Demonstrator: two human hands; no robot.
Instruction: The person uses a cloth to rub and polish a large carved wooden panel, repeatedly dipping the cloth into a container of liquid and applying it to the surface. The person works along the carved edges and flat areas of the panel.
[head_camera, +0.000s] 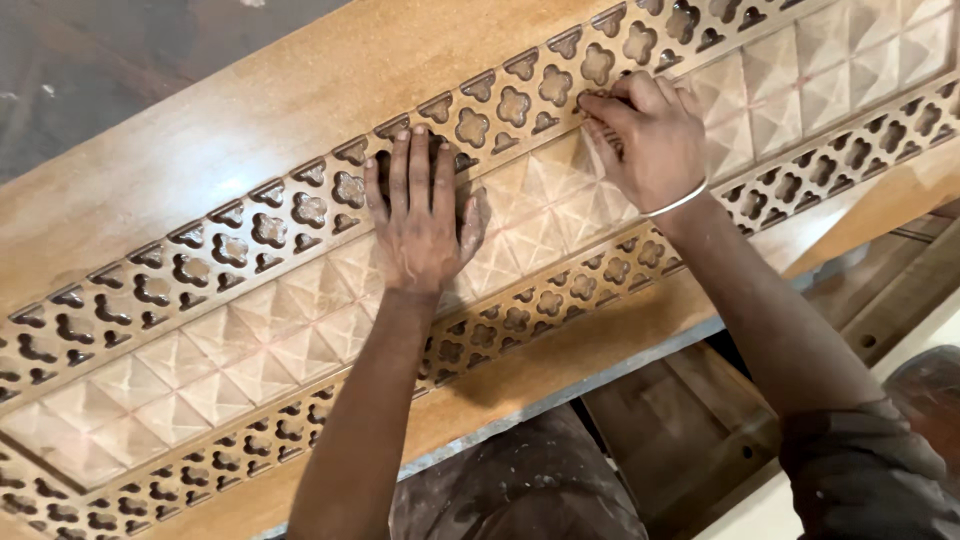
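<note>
A long carved wooden panel (250, 120) lies slanted across the view. It has a middle band of raised pyramid squares (250, 350) and two borders of flower-shaped cut-outs (300, 210). My left hand (420, 215) lies flat, palm down, over the upper border and the pyramid band, holding nothing. My right hand (650, 135), with a thin metal bangle on its wrist, has its fingers curled and pressed on the upper border. They pinch what looks like a small folded piece of sandpaper (606, 138), which the fingers mostly hide.
The panel's near edge (600, 360) overhangs stacked wooden boards (690, 430) below. My dusty trouser leg (520, 480) shows under the edge. A dark floor (100, 70) lies beyond the far side of the panel.
</note>
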